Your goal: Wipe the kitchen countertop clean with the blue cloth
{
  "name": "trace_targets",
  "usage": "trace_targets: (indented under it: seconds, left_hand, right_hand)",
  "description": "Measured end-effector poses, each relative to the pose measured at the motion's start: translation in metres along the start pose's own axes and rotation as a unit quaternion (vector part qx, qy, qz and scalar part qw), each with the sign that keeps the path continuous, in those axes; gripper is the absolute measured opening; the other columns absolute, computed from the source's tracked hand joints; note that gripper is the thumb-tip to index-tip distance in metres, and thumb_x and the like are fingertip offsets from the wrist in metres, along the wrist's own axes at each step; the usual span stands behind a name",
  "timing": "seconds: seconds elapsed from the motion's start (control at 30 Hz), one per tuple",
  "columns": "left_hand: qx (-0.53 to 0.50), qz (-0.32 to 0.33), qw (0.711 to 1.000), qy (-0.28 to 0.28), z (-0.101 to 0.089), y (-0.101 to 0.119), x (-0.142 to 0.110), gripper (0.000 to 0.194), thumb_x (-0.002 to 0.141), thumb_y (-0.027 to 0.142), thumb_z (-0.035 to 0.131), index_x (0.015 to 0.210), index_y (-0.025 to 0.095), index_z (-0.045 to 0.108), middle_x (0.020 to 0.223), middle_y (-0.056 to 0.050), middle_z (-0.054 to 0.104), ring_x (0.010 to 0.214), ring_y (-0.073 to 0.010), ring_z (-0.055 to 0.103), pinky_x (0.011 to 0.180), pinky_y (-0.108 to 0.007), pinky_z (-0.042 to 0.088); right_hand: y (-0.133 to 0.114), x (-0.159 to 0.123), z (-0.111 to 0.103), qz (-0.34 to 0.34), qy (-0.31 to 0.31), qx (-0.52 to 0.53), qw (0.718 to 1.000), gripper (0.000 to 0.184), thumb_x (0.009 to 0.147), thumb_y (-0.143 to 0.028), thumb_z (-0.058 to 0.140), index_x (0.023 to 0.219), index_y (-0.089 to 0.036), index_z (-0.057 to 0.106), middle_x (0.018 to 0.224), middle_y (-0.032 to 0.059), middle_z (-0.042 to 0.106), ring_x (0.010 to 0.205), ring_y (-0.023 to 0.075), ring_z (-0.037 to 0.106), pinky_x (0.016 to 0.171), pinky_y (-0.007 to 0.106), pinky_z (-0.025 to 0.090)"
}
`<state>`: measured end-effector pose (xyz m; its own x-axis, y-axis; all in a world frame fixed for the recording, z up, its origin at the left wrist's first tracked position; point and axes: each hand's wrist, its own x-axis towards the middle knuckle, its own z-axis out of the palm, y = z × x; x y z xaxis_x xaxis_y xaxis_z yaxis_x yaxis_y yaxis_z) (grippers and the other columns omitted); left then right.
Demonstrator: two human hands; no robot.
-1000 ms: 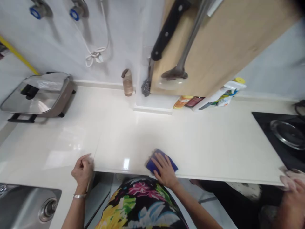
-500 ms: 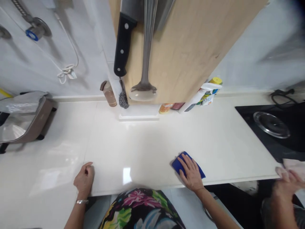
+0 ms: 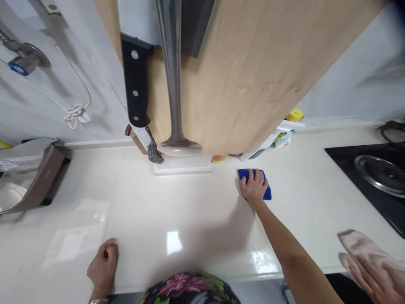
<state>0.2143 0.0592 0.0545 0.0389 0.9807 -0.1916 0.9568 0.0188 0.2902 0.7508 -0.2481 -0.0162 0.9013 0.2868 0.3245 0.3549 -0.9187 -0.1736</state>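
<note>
Our right hand (image 3: 253,188) is closed lightly over a blue cloth (image 3: 266,192), fingers bent across it, pressing it to the bench (image 3: 186,215) near the white tray (image 3: 182,169) at the back. Our left hand (image 3: 103,264) sits empty and loosely curled on the bench near its front edge. Far to the right, another person's hand (image 3: 376,283) touches a pale cloth (image 3: 363,251), just beyond our right forearm. Past that lies a black hob (image 3: 354,158), while a wooden board (image 3: 249,76) with a black-handled knife (image 3: 135,80) fills the view above.
</note>
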Motion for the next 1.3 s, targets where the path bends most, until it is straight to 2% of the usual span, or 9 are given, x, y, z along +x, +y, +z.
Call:
trace_targets:
  seconds: [0.17,0.37,0.57,0.87,1.1,1.3]
  left_hand:
    - [0.011,-0.014,1.0,-0.004,-0.002,0.005,0.002,0.035,0.091,0.044,0.045,0.11,0.028,0.071,0.08,-0.001,0.071,0.063,-0.0182,0.057,0.064,-0.028,0.038]
    - [0.025,-0.008,1.0,0.012,0.001,0.005,0.003,0.035,0.091,0.043,0.046,0.108,0.028,0.072,0.074,-0.001,0.069,0.061,-0.0187,0.056,0.061,-0.028,0.038]
    - [0.024,-0.005,0.999,0.023,0.003,0.002,0.004,0.034,0.091,0.042,0.047,0.107,0.027,0.072,0.071,-0.001,0.068,0.059,-0.0177,0.055,0.06,-0.027,0.038]
    - [0.036,0.016,0.998,0.039,-0.001,0.005,-0.001,0.032,0.091,0.039,0.048,0.104,0.026,0.074,0.067,-0.002,0.067,0.055,-0.0174,0.053,0.057,-0.026,0.035]
    - [-0.003,0.04,0.999,0.036,-0.001,0.001,-0.009,0.035,0.093,0.039,0.044,0.107,0.024,0.073,0.062,-0.002,0.065,0.059,-0.0182,0.056,0.06,-0.026,0.034]
    - [-0.018,0.046,0.999,0.018,-0.001,-0.005,-0.011,0.036,0.094,0.038,0.04,0.107,0.026,0.072,0.06,-0.001,0.061,0.061,-0.0202,0.056,0.061,-0.027,0.032]
  right_hand:
    - [-0.039,0.025,0.017,0.054,0.009,-0.001,0.999,0.064,0.095,-0.041,0.032,0.148,-0.006,0.04,0.155,0.0284,0.036,0.147,0.0406,0.027,0.111,0.07,0.028]
    - [-0.074,0.029,0.021,0.034,-0.029,0.009,0.999,0.063,0.098,-0.042,0.026,0.151,-0.008,0.037,0.159,0.0255,0.031,0.15,0.0378,0.023,0.116,0.068,0.023]
    - [-0.088,0.033,0.019,0.021,-0.07,-0.004,0.997,0.064,0.099,-0.037,0.022,0.152,-0.005,0.034,0.16,0.0258,0.03,0.151,0.04,0.019,0.115,0.072,0.022]
    - [-0.097,0.035,0.024,0.009,-0.049,0.021,0.999,0.063,0.097,-0.037,0.027,0.151,-0.005,0.038,0.158,0.0265,0.034,0.149,0.0425,0.022,0.113,0.075,0.024]
    - [-0.097,0.005,0.015,-0.011,-0.007,0.045,0.999,0.063,0.096,-0.037,0.031,0.149,-0.004,0.04,0.155,0.0296,0.037,0.147,0.0433,0.028,0.11,0.076,0.027]
    - [-0.132,-0.044,0.007,-0.019,0.011,0.051,0.998,0.063,0.093,-0.035,0.035,0.147,-0.001,0.042,0.152,0.0346,0.038,0.145,0.046,0.03,0.106,0.08,0.028]
